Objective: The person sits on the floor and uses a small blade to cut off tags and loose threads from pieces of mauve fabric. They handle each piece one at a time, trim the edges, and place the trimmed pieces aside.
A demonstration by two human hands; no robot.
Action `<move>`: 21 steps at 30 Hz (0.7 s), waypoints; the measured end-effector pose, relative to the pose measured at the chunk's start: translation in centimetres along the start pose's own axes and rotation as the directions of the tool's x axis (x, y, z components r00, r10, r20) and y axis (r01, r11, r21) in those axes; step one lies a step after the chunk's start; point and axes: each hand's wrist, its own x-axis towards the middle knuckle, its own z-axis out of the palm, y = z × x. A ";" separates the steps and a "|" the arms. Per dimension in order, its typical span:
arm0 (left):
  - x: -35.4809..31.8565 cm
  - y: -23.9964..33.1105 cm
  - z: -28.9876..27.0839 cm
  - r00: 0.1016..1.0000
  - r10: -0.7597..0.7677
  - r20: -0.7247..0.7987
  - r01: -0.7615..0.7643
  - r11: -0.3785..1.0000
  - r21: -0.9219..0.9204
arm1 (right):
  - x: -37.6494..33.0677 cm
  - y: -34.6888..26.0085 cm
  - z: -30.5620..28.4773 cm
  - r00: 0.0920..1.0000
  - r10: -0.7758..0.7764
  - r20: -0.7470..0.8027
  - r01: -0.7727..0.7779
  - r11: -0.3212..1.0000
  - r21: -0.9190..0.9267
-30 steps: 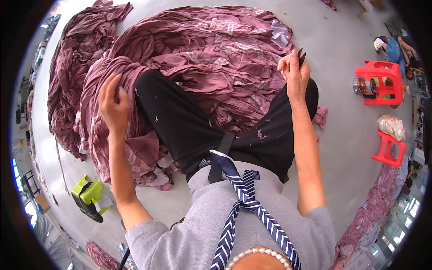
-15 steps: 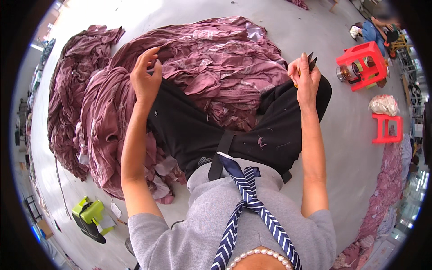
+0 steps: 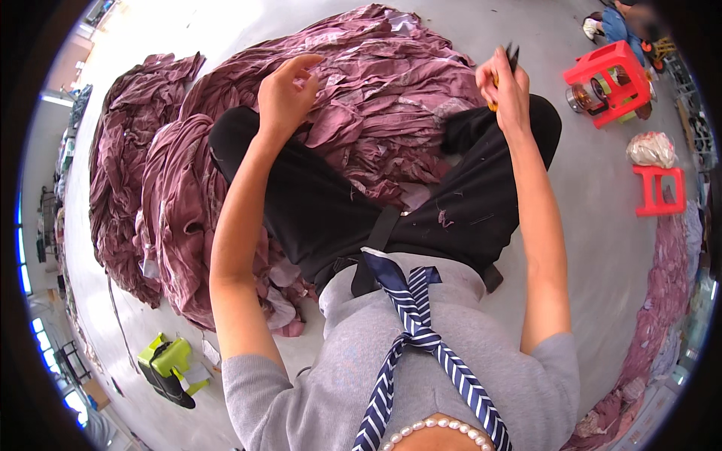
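My right hand point(image 3: 509, 94) is closed round a pair of thread snips point(image 3: 513, 57), whose dark pointed blades stick up past the fingers; a bit of yellow handle shows below. It is raised over my right knee. My left hand point(image 3: 287, 96) hovers above the fabric near my left knee, fingers bent and the thumb apart, with nothing visible in it. A big heap of crumpled mauve fabric point(image 3: 368, 83) with paler patches spreads over the floor in front of me and round my left side. Part of it reaches between my legs, in black trousers.
At the right are a red plastic stool point(image 3: 620, 56) with a metal-and-glass object by it, and a smaller red stool point(image 3: 662, 192) with a white bundle point(image 3: 651, 149). A green stool point(image 3: 171, 356) is at lower left. Another person point(image 3: 618, 28) is at the far right.
My left hand has moved to the right over the heap. My right hand, still gripping the snips, has risen slightly. The whole view has shifted a little.
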 end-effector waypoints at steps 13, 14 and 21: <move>-6.4 -14.8 13.8 0.767 -0.506 0.396 0.148 0.739 0.657 | 7.5 2.4 5.6 0.970 0.089 0.228 -0.094 0.995 0.013; -7.0 -14.3 14.7 0.751 -0.552 0.364 0.175 0.697 0.695 | 7.5 2.8 5.3 0.971 0.128 0.201 -0.134 0.991 0.018; -8.5 -11.3 16.6 0.740 -0.570 0.356 0.520 0.821 0.233 | 5.3 9.7 3.4 0.904 0.377 0.200 -0.381 0.924 -0.020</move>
